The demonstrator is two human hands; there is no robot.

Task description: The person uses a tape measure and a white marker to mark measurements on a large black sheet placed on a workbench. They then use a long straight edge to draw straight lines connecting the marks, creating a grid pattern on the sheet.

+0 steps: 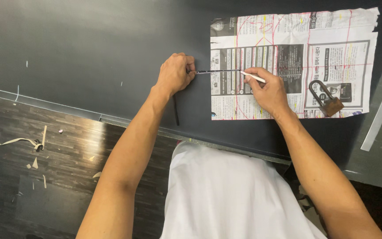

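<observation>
Left hand (174,73) pinching a thin dark strip (217,71), right hand (266,90) gripping a white pencil (254,77) over newspaper (332,26) (padlock (326,99) nearby).

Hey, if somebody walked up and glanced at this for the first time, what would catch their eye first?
Probably the two hands meeting mid-table: the left hand pinches one end of a thin dark strip, and the right hand holds a slim white tool at its other end. Next, the marked-up newspaper sheet at upper right, with a rusty padlock lying on it.
</observation>
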